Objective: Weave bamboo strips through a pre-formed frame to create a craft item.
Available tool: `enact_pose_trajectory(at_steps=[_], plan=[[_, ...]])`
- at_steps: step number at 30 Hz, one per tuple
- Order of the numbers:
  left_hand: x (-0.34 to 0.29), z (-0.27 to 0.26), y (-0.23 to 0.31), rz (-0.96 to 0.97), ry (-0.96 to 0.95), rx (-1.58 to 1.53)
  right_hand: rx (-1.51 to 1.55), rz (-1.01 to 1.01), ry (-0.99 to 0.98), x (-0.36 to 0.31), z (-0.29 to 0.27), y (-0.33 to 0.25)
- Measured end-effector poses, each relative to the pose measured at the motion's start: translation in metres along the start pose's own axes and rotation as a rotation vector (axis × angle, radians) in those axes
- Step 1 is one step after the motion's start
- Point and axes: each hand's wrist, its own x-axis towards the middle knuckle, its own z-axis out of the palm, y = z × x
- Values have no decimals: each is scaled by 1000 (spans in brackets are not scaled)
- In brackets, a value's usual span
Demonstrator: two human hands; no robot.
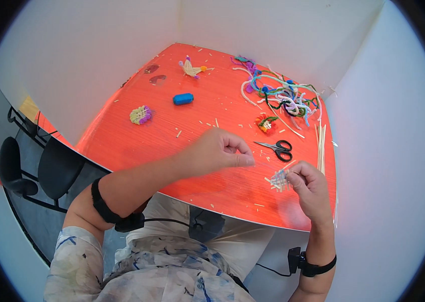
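Between the thumb and fingers of my right hand (310, 187) is a small lattice of crossed pale straw strips (279, 180), with bluish thread among them. To the left, my left hand (227, 149) hovers above the red table (157, 151), thumb and forefinger pinched together. Whatever is in that pinch is too fine to make out. Just beyond my hands lie black-handled scissors (279, 148), blades pointing left. Farther back, a blue spool of thread (183, 98) rests on its side.
A tangle of coloured yarn (283, 95) covers the far right. Long straw strips (321, 148) lie along the right edge. Small woven pieces sit about: purple-and-cream (140, 115), red-and-green (266, 124), straw star-like (191, 68). Straw scraps are scattered. White walls (388, 151) enclose the table.
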Motion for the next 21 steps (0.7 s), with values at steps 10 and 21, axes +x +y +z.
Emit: enact_pose_trajectory(at_steps=[10, 21], plan=[[-1, -5, 16, -217, 82, -14, -210, -120, -17, -2, 5, -4], [8, 2, 11, 101, 155, 147, -414, -173, -114, -3, 13, -21]])
